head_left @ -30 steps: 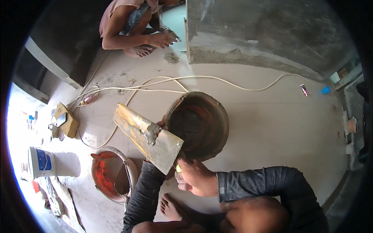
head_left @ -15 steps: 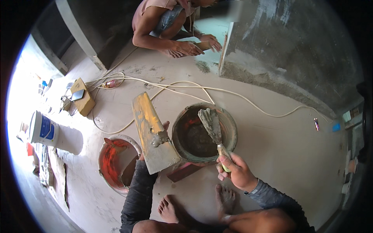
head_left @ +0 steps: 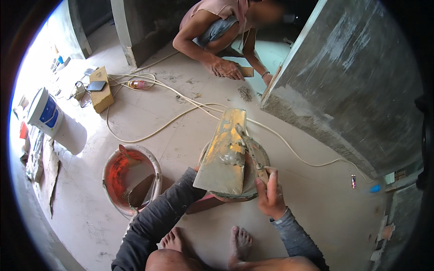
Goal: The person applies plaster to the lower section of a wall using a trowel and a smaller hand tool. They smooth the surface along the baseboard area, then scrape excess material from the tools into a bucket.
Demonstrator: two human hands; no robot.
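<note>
My left hand [head_left: 196, 168], mostly hidden, holds up a long yellow plastering float [head_left: 219, 174] smeared with grey mortar. A wet lump of mortar [head_left: 232, 158] sits on its face. In my right hand [head_left: 271, 195], fingers are closed around the handle of a small mortar-coated trowel [head_left: 249, 147]. Its blade is turned nearly edge-on along the float's right edge; whether they touch I cannot tell. Both tools are above a round mortar tub [head_left: 266, 165], largely covered by the float. To the left stands an orange-lined bucket [head_left: 158, 174] with a tool inside.
Across the floor, a co-worker [head_left: 205, 49] squats by a wall end [head_left: 325, 77], holding a small block. A pale cable [head_left: 289, 147] runs behind the tub. At left are a white pail [head_left: 41, 113] and a yellow block [head_left: 104, 98] with a phone on it.
The float has swung right, over the tub. My trowel has turned from blade-flat to edge-on beside it. The view has shifted, and the co-worker's hands have moved apart.
</note>
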